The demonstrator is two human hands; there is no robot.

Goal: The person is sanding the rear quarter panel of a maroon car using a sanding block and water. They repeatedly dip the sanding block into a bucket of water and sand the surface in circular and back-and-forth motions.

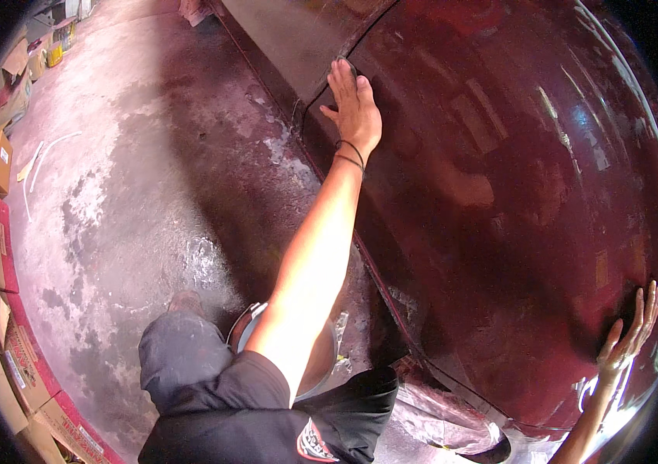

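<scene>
We locate the red panel point(483, 255) to the right of the body; its surface is dark, glossy and curved, with light reflections. A dark seam point(373, 29) separates it from a grey panel point(290, 46) beyond its far left edge.

We note the left hand point(356, 112) at this seam, palm down. Its fingers are extended, with small gaps, and its outer digits are spread; we see no grip, but cannot tell whether anything lies beneath the palm. A thin band point(351, 158) encircles the wrist.

We find the right hand point(630, 336) at the near right of the red panel. Its fingers are nearly straight and its thumb stands apart. We see nothing held; contact with the surface cannot be confirmed.

To the left, we observe the stained floor point(135, 209), two white strips point(33, 178) lying on it, and cartons point(29, 375) along the far left side. A yellow container point(54, 54) stands farther up
</scene>
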